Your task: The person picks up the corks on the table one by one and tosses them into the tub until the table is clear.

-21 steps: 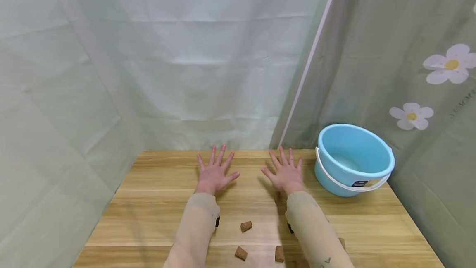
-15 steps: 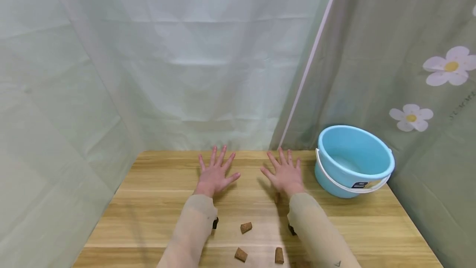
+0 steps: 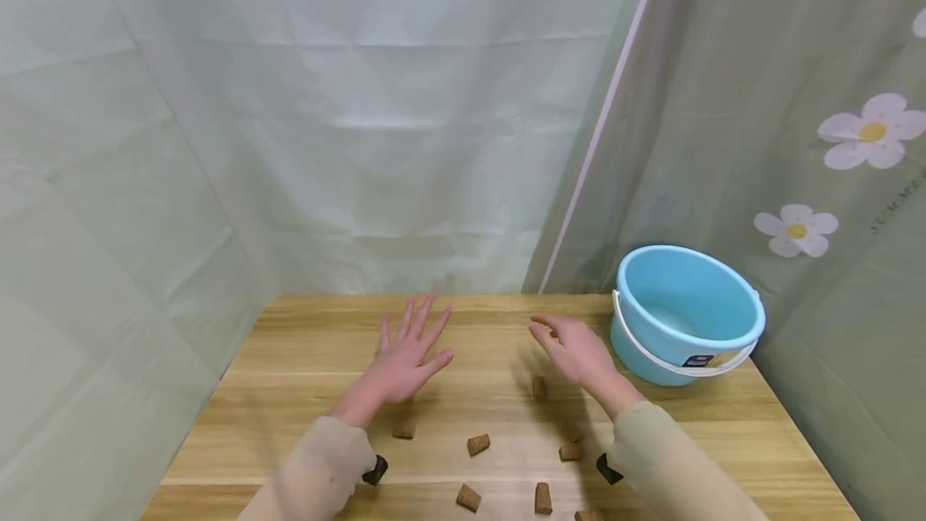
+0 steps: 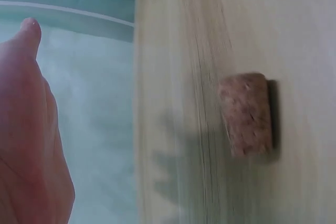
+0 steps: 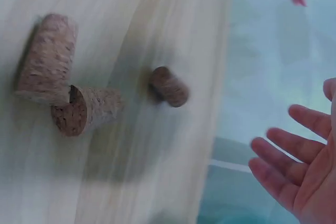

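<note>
My left hand (image 3: 399,366) hovers over the wooden table with its fingers spread, and it holds nothing. Below its wrist lies a cork (image 3: 404,430), seen large as a tapered cork (image 4: 247,114) in the left wrist view. My right hand (image 3: 579,354) is above the table beside the bucket, its fingers loosely bent; in the right wrist view the hand (image 5: 302,166) holds nothing. A small brown spot shows between its thumb and fingers in the head view; I cannot tell what it is. A cork (image 3: 538,388) lies just nearer than this hand. Another cork (image 3: 570,451) lies by the right wrist.
A light-blue bucket (image 3: 687,296) with a white handle stands at the table's back right. More corks lie toward the front, among them one cork (image 3: 478,445) in the middle and another cork (image 3: 543,498). Curtains (image 3: 434,143) hang behind and beside the wooden table (image 3: 289,392).
Both hands have lifted off the table, and the forearms have spread apart. My right hand's fingers have drawn together and bent. More corks show beneath the arms. The bucket has stayed put.
</note>
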`<state>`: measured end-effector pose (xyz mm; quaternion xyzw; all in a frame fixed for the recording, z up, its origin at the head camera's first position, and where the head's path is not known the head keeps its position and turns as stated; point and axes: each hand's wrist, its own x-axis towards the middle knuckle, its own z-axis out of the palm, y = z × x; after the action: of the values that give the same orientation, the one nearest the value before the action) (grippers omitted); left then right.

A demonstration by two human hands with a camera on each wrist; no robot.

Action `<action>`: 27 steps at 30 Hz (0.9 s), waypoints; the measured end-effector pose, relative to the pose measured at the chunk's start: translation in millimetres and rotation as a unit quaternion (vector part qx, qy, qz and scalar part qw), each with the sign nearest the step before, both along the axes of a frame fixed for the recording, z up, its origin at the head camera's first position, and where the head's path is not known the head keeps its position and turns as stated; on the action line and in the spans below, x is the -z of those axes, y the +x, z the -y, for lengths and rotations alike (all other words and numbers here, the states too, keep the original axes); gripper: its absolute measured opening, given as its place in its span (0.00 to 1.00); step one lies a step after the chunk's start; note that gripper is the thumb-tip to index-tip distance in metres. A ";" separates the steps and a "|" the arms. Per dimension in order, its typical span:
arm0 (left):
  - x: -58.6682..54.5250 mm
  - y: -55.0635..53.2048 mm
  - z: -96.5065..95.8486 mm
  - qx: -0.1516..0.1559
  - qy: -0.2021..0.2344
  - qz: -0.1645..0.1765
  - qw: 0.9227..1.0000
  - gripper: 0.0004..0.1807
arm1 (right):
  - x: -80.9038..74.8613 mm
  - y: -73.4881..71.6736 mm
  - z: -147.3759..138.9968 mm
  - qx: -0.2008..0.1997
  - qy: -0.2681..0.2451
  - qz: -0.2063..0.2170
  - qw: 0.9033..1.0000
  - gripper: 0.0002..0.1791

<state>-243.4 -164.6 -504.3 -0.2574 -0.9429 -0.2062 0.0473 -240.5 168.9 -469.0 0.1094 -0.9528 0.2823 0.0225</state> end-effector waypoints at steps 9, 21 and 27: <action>-12.5 30.0 13.1 0.000 0.033 0.005 0.999 0.35 | -36.1 43.5 -44.3 -0.019 -0.099 -0.025 0.995 0.21; -10.0 51.5 28.7 -0.066 0.101 0.050 0.991 0.22 | -82.5 77.1 -133.1 0.123 -0.117 -0.127 0.977 0.22; -7.6 54.5 40.1 -0.095 0.107 0.052 0.988 0.14 | -85.3 78.1 -174.4 0.230 -0.059 -0.145 0.961 0.25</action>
<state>-188.9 -204.7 -496.7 -0.1492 -0.9366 -0.3138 0.0446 -162.4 343.3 -383.7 -0.0744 -0.9203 0.3066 0.2312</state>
